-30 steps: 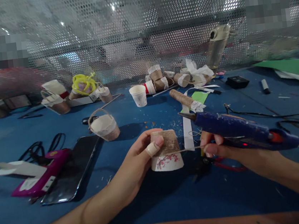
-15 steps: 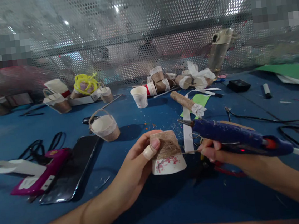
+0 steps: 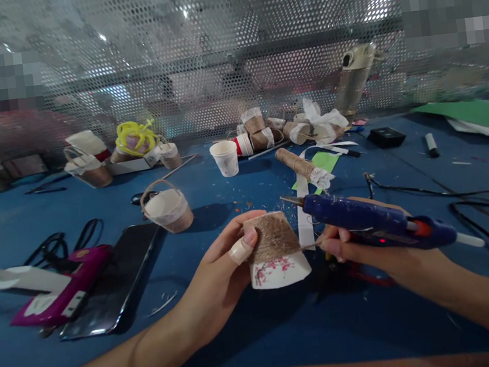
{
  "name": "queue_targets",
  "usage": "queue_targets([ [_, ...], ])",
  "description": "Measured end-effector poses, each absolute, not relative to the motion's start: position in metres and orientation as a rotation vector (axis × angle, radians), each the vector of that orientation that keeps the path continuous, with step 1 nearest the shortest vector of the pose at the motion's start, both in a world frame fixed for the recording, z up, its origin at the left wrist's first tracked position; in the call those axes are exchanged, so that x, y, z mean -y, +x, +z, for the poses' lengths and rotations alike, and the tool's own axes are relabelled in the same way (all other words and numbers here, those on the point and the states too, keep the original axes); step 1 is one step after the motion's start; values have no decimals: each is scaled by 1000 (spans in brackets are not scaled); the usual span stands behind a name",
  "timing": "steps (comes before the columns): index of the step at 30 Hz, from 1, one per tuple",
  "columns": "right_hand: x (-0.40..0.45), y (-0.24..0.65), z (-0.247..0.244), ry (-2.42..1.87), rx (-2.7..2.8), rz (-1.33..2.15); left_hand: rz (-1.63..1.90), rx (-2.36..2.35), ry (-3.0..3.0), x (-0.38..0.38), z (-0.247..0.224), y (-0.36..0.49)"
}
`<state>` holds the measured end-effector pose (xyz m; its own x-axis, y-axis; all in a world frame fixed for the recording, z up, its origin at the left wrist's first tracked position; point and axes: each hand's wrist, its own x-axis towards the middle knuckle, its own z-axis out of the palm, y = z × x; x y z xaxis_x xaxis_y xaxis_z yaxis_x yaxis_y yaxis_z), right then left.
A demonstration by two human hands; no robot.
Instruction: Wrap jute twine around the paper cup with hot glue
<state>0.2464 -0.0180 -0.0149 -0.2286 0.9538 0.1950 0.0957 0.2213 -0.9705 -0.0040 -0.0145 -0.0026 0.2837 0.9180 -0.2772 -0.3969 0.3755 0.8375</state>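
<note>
My left hand (image 3: 229,262) grips an upside-down paper cup (image 3: 280,268), white with pink blossoms. Brown jute twine (image 3: 272,233) is wound around its upper part. A bandage wraps the left thumb. My right hand (image 3: 358,247) holds a blue hot glue gun (image 3: 362,211), a white glue stick poking out of its back and a small red light on its side. Between the right thumb and fingertips the loose end of the twine is pinched, pulled to the cup's right side. The gun's nozzle points left, just above and right of the cup, apart from it. Red-handled scissors (image 3: 370,275) lie partly hidden beneath the right hand.
Left of the cup stand a small twine-handled basket (image 3: 168,210), a phone (image 3: 113,275) and a magenta power strip (image 3: 66,286). Behind are a white paper cup (image 3: 225,159), a twine roll (image 3: 297,162) and several wrapped cups (image 3: 260,131). A black cable (image 3: 485,203) runs at right.
The cup has tilted slightly, its wide rim swinging right. My right hand and the glue gun have come a little left, nearer the cup. The whole view has shifted slightly.
</note>
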Motion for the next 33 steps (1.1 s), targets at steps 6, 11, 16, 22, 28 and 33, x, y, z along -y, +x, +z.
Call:
queue_targets([
  [6, 19, 245, -14, -1015, 1527, 1180, 986, -845, 734, 15, -5, -5],
  [11, 19, 244, -14, -1026, 1531, 1194, 995, -846, 758, 15, -6, -5],
  [16, 19, 240, -13, -1017, 1478, 1261, 978, -817, 789, 15, -9, -6],
  [22, 20, 238, -13, -1033, 1407, 1316, 995, -796, 755, 15, -10, -5],
  [28, 22, 236, -16, -1100, 1332, 1312, 1035, -737, 760, 17, -12, -3],
  [33, 21, 235, -19, -1084, 1331, 1306, 1041, -730, 790, 19, -14, -5],
])
